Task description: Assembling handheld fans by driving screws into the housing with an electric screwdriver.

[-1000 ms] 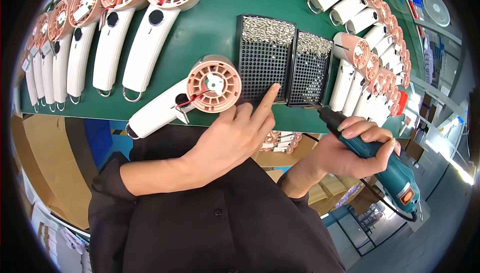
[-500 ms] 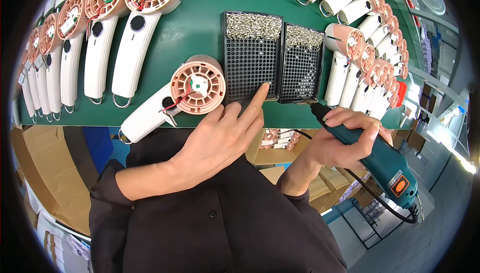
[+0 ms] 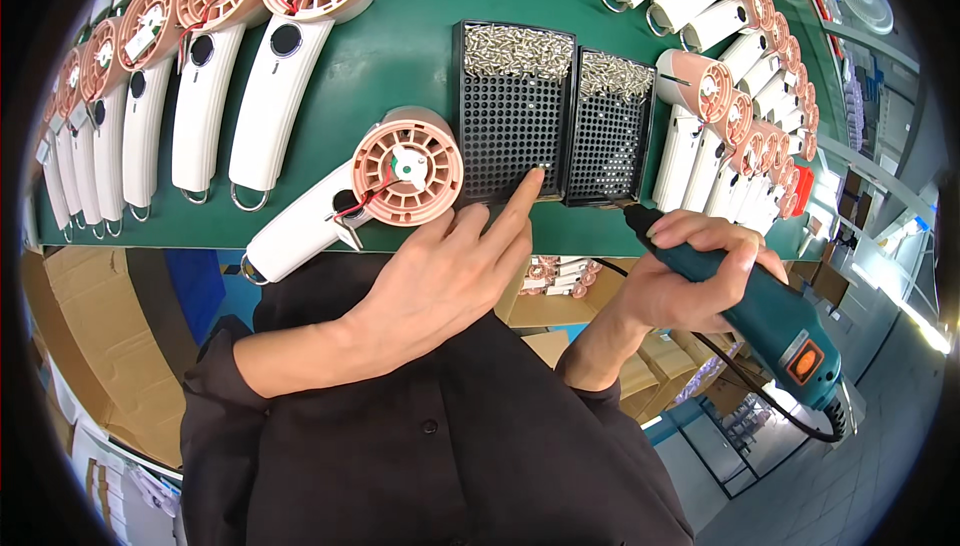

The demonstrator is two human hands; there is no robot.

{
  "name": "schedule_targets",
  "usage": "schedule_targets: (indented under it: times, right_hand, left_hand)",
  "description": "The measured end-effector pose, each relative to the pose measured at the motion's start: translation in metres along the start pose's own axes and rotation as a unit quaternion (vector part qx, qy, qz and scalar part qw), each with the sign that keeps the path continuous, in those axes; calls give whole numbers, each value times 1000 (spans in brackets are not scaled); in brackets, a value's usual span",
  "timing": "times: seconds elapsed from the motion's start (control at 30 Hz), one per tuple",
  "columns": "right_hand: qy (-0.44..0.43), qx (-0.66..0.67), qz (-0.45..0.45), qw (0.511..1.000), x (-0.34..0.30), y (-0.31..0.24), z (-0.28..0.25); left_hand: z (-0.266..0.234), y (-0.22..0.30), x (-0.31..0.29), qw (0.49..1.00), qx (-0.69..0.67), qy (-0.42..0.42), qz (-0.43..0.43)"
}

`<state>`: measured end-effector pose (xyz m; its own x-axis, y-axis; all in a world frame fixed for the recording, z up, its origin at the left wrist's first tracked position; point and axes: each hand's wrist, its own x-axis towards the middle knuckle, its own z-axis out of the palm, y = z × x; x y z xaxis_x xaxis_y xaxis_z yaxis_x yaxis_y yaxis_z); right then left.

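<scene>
My left hand (image 3: 445, 271) has its index finger stretched onto the lower edge of a black screw tray (image 3: 515, 136); its other fingers are partly bent and its thumb is hidden. Beside it lies a white handheld fan (image 3: 310, 221) with a round pink head, showing red wires and a white centre piece. My right hand (image 3: 695, 271) is wrapped round a teal electric screwdriver (image 3: 765, 321). The screwdriver's tip points at the near edge of a second black screw tray (image 3: 603, 141). Both trays have rows of holes and a heap of small silver screws at the far end.
Several similar fans (image 3: 275, 96) line the left side of the green table (image 3: 400, 56). More fans (image 3: 690, 156) crowd the right side. A black cord (image 3: 755, 386) hangs from the screwdriver. Cardboard boxes (image 3: 100, 326) stand below the table's front edge.
The view has shifted slightly, so the trays and the near fan appear a little further right. Both hands keep nearly the same pose, the right still round the screwdriver.
</scene>
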<state>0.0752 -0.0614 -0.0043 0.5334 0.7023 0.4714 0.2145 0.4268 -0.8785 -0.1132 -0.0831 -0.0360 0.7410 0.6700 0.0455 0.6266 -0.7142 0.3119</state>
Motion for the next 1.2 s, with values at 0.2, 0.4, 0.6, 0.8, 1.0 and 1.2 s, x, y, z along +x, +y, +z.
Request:
schedule_targets:
  times: [0.2,0.4,0.6,0.8,1.0,1.2]
  right_hand:
    - [53,11,-5,999,0,-6,4]
    - [26,25,-36,999,3,-33,21]
    - [-214,163,-51,962,8,-59,30]
    - [-234,199,-63,950,-4,-67,75]
    - [-323,191,-48,926,-12,-63,98]
    - [-343,187,-53,919,-8,-56,104]
  left_hand:
    - [-23,0,-25,995,-67,75,22]
    - [-33,-30,-63,965,-47,227,-123]
    - [-25,-45,-74,966,-75,119,-218]
    - [-17,-52,-77,970,-61,143,-188]
    - [-22,-51,-78,973,-31,143,-177]
    - [-27,-51,-80,975,-57,116,-181]
